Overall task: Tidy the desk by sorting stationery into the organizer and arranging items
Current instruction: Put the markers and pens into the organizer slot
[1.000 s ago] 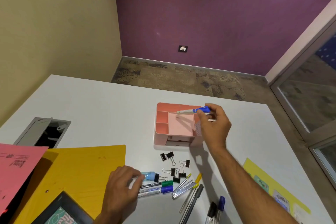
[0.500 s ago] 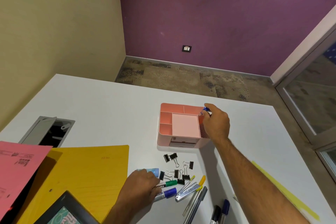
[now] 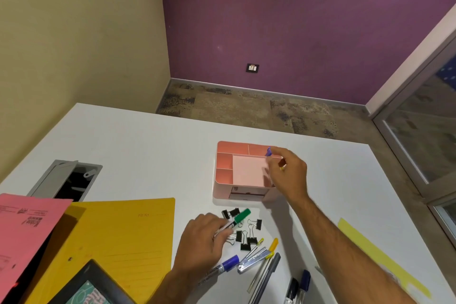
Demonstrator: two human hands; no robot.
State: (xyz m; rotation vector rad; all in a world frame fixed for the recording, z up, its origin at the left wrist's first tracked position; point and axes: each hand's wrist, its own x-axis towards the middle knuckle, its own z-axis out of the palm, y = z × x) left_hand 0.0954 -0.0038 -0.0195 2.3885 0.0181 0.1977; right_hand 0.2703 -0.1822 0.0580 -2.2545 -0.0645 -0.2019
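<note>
Blue-capped marker (image 3: 269, 151) stands in the pink organizer's (image 3: 223, 176) back-right slot, right hand (image 3: 287, 173) loosely curled just beside it, grip unclear; left hand (image 3: 201, 242) pinches the green marker (image 3: 238, 219) over the binder clips (image 3: 246, 237), likely next into that slot.

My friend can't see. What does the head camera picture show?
A person's right hand puts a blue pen into a pink organizer on a white desk. Their left hand holds a green-capped marker above black binder clips.
</note>
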